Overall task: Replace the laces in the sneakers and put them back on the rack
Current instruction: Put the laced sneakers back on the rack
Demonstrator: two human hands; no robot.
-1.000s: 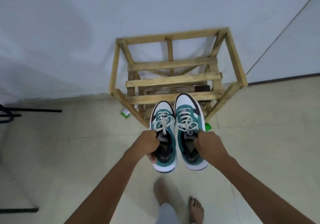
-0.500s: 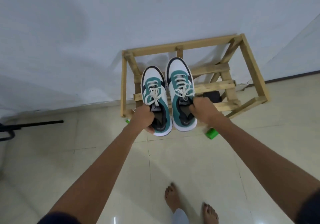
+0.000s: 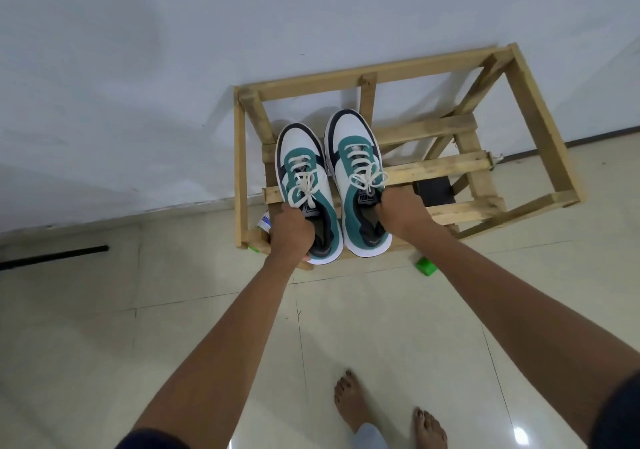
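Both shoes have moved forward over the rack (image 3: 540, 109), the left hand (image 3: 291, 232) gripping the left shoe (image 3: 304, 185) and the right hand (image 3: 401, 211) gripping the right shoe (image 3: 356, 171), so next I think they must go down gently onto the slats and be let go.

I see two teal-and-white sneakers, left sneaker (image 3: 304, 185) and right sneaker (image 3: 356, 171), laced with cream bows, side by side, toes toward the wall, over the wooden rack (image 3: 533, 109) at frame centre.
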